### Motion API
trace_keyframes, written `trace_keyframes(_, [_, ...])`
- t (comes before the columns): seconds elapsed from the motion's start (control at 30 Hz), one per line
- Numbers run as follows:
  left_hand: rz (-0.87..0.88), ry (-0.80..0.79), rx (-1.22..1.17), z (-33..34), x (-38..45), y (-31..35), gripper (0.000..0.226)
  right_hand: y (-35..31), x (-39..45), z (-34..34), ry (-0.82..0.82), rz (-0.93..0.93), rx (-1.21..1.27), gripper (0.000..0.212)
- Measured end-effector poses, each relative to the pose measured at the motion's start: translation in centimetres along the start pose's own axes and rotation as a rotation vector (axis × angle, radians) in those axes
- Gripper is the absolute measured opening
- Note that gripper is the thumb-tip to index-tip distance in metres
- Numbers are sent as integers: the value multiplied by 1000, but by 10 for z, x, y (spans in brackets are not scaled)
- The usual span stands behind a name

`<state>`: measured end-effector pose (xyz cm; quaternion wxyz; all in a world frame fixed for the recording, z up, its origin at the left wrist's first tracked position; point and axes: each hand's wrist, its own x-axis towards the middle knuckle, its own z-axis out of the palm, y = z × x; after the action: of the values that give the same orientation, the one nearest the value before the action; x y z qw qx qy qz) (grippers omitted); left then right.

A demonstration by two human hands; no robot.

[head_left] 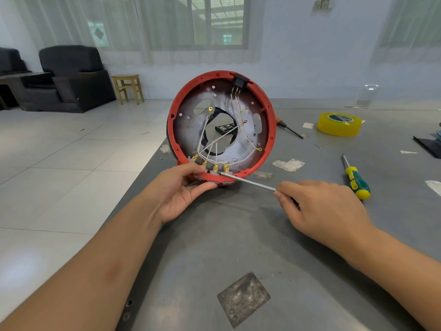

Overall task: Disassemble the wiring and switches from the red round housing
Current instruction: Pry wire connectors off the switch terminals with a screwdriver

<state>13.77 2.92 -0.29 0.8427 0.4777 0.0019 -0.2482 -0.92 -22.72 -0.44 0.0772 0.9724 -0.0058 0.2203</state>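
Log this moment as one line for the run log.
left hand: holds housing upright on table | right hand: screwdriver tip at bottom switches | wires: attached

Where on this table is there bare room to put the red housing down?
Free: the grey tabletop between both forearms, above the scuffed patch. Crowded: the right side, with the green-yellow screwdriver, yellow tape roll and paper scraps.

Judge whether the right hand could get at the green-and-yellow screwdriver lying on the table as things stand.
Probably not straight away: the right hand grips a metal tool. The green-and-yellow screwdriver lies uncovered just beyond it.
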Motion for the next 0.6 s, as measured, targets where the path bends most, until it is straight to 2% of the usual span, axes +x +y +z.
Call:
trace_keyframes(0.1, [39, 4, -5, 2, 3, -6, 13, 2, 0, 1, 32, -10, -31, 43])
trace_keyframes(0.2, [104, 1, -34, 2, 4, -8, 53, 4, -1, 2, 58, -11, -63, 43])
trace_keyframes(0.27, [122, -10, -43, 0, 5, -9, 70, 3, -1, 3, 57, -15, -62, 42])
trace_keyframes(0.43, [117, -35, -49, -2, 5, -12, 78, 1, -1, 4, 52, -11, -52, 44])
trace_keyframes(0.6, [121, -44, -55, -4, 5, -15, 74, 2, -1, 4, 6, -8, -14, 42])
